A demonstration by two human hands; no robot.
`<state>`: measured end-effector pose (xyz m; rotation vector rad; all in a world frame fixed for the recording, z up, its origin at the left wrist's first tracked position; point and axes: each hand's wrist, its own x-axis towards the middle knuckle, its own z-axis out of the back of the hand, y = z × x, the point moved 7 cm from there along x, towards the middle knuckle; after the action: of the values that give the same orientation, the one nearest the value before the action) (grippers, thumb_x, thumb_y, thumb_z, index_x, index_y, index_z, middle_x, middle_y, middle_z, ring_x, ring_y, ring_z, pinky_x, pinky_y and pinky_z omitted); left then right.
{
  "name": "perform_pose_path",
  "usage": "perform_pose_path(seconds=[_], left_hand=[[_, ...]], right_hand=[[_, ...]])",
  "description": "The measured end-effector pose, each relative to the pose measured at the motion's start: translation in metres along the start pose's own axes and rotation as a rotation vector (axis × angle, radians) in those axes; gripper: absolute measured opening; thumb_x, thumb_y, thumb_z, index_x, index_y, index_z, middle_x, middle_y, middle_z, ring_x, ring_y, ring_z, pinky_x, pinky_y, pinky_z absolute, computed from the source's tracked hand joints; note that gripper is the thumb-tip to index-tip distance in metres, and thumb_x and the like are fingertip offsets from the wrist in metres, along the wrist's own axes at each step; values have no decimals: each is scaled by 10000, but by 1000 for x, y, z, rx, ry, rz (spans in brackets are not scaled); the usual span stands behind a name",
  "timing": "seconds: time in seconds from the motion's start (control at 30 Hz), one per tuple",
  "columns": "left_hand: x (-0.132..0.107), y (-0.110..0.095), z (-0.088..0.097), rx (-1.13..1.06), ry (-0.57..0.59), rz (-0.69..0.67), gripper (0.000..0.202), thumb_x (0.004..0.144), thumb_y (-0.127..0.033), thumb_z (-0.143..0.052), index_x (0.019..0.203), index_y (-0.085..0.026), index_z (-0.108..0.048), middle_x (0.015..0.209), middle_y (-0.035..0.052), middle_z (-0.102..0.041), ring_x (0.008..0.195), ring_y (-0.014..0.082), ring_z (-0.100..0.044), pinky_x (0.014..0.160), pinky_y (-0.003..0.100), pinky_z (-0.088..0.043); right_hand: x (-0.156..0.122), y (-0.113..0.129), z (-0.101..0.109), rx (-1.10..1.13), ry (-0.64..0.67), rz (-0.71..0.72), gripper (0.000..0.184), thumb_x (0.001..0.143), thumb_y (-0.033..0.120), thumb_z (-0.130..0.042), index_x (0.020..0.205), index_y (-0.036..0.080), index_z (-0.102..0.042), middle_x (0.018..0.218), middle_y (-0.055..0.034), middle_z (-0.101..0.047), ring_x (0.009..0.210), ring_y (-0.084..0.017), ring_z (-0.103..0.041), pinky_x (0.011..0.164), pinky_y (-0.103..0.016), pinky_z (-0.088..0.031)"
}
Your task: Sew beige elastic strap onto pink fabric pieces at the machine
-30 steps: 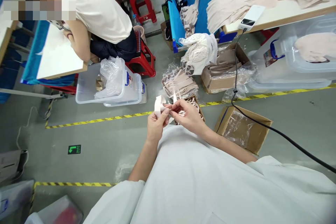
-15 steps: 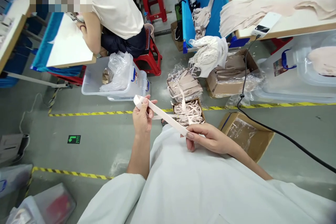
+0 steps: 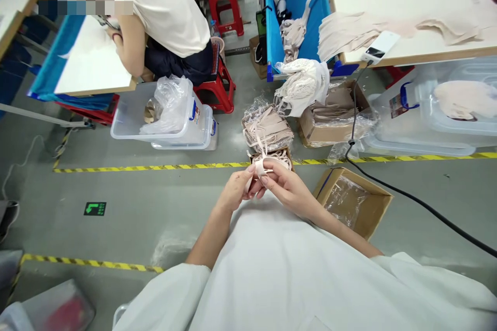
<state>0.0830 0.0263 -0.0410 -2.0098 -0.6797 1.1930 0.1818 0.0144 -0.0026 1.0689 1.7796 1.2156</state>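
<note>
Pale strap (image 3: 260, 167) held above grey, tape-marked floor (image 3: 132, 217).

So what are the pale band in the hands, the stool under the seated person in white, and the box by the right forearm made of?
Band: probably fabric, perhaps elastic; it looks matte and curls softly. Stool: likely molded plastic; bright red with a slight sheen. Box: apparently cardboard; brown, matte, with thin flat walls.

1 head view, forward, down over hands (image 3: 286, 187)
</note>
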Motion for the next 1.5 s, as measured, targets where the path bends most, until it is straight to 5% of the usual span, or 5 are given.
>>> perform_pose_path(seconds=[0.37, 0.7, 1.1, 1.33, 1.5], left_hand=[[-4, -14, 16, -23, -276, -244, 368, 740, -499, -777, 779, -143, -691, 460, -63, -404, 427, 51, -301, 429, 208, -255], [-6, -24, 26, -125, -391, -318, 341, 707, -446, -795, 777, -150, -641, 785, 79, -743, 389, 11, -325, 400, 187, -243], [-6, -27, 30, -197, -416, -314, 378, 692, -454, -815, 799, -142, -631, 787, 97, -756, 366, -4, -319, 404, 174, -251], [-4, -19, 15, -125, -255, -193, 625, 695, -412, -826, 1219, -177, -580, 938, 102, -760, 377, 21, -416, 386, 186, -257], [-2, -15, 11, -110, -224, -164, 670, 686, -369, -840, 1259, -165, -558, 897, 84, -759, 378, 21, -420, 387, 182, -291]], right_hand=[[-1, -11, 9, -120, -93, -48, 478, 951, 468, -542, 1302, 177, -395, 899, -63, -731, 763, -188, -716, 756, -366, -573], [-10, -16, 12, -171, -80, -154, 418, 940, 463, -544, 1231, 168, -488, 922, -96, -757, 808, -220, -747, 791, -375, -577], [-11, -15, 12, -274, -46, -227, 181, 941, 358, -503, 924, 192, -573, 881, -43, -735, 582, -143, -704, 553, -246, -525], [-8, -18, 12, -168, -100, -200, 248, 943, 427, -515, 961, 185, -565, 865, -51, -733, 584, -158, -715, 549, -259, -556], [-8, -20, 15, -152, -137, -186, 297, 937, 478, -531, 936, 181, -554, 861, -61, -733, 588, -168, -718, 555, -271, -568]])
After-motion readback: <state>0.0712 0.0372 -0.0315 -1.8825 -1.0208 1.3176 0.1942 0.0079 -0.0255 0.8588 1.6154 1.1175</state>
